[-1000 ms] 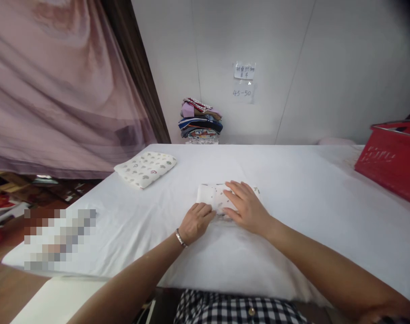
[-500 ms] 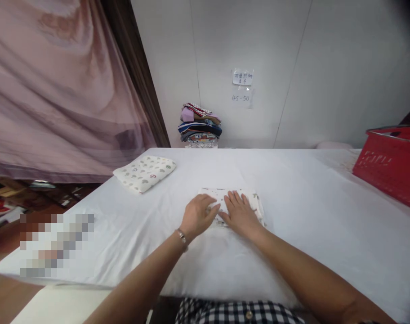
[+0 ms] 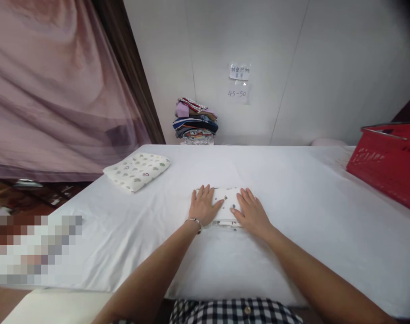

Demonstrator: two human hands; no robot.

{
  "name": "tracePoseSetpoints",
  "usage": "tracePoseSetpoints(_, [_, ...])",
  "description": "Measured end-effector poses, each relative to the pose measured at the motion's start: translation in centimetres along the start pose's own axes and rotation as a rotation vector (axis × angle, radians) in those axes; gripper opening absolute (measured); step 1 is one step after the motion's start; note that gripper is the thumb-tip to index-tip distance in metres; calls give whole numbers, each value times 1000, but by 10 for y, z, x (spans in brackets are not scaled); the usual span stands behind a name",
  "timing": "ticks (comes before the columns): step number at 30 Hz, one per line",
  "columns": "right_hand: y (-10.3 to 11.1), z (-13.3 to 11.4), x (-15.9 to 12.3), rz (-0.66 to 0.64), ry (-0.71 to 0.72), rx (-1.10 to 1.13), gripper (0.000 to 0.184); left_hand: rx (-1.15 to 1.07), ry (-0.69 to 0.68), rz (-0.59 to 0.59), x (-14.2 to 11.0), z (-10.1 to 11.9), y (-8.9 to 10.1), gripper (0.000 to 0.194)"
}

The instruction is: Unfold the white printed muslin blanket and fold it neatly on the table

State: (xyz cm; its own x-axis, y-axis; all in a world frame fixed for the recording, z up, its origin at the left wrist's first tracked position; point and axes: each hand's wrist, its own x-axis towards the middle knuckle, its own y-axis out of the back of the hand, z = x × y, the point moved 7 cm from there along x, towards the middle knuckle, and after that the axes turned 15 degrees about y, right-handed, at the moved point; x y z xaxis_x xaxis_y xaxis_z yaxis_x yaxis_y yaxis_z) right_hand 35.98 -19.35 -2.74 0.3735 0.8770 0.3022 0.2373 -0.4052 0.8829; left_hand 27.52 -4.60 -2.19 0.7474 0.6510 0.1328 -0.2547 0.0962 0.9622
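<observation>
A folded white cloth (image 3: 227, 208) printed with small dark figures lies on the white-covered table (image 3: 286, 189) in front of me. My left hand (image 3: 202, 205) rests flat on the cloth's left part, fingers spread. On its right part lies my right hand (image 3: 253, 210), also with stretched fingers. Between my two thumbs the cloth's top face shows, and several folded layers are visible at the near edge. The far corners are partly hidden under my fingers.
Another folded white cloth (image 3: 139, 171) with grey and coloured prints lies at the table's far left. A red basket (image 3: 387, 159) stands at the right. Behind the table rises a stack of folded fabrics (image 3: 195, 120) by the wall. A pink curtain (image 3: 56, 90) hangs at the left.
My left hand has gone from bent fingers to lying flat on the cloth's left part. My right hand has shifted slightly right, uncovering the cloth's middle.
</observation>
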Motion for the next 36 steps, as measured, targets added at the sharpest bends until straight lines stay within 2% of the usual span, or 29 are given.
tracePoseSetpoints(2, [4,14,-3,102,-46,269,63,-7,2,-11,1,0,0,70])
tracePoseSetpoints(4, [18,39,-11,340,-180,569,60,-20,-3,-5,3,0,0,68])
tracePoseSetpoints(6, [31,68,-26,584,-362,774,53,-38,-19,14,3,-1,-1,65])
tracePoseSetpoints(8, [38,87,-38,661,-497,858,43,-58,-34,29,4,-1,-1,62])
tracePoseSetpoints(10, [39,93,-41,572,-541,875,33,-75,-35,33,5,-1,0,61])
tracePoseSetpoints(13, [37,87,-39,420,-531,841,32,-110,-13,20,8,-4,5,57])
tracePoseSetpoints(17, [31,77,-34,301,-505,864,28,-176,1,26,9,-1,21,47])
tracePoseSetpoints(19, [24,72,-32,233,-496,942,23,-207,-90,61,3,14,31,41])
tracePoseSetpoints(22, [18,67,-31,173,-507,1096,16,-268,-329,77,-15,55,39,36])
tracePoseSetpoints(24, [18,65,-31,187,-512,1203,11,-279,-450,68,-25,83,37,37])
tracePoseSetpoints(26, [19,64,-31,204,-509,1304,13,-260,-486,52,-29,103,32,38])
tracePoseSetpoints(29, [23,67,-32,212,-513,1331,14,-282,-402,-7,-21,115,24,20])
tracePoseSetpoints(33, [30,71,-35,172,-524,1187,8,-447,-108,-137,-2,98,17,34])
tracePoseSetpoints(34, [30,69,-35,132,-513,1163,10,-488,-60,-156,0,94,17,35])
tracePoseSetpoints(36, [27,62,-34,23,-471,1127,17,-535,-49,-164,1,90,19,33])
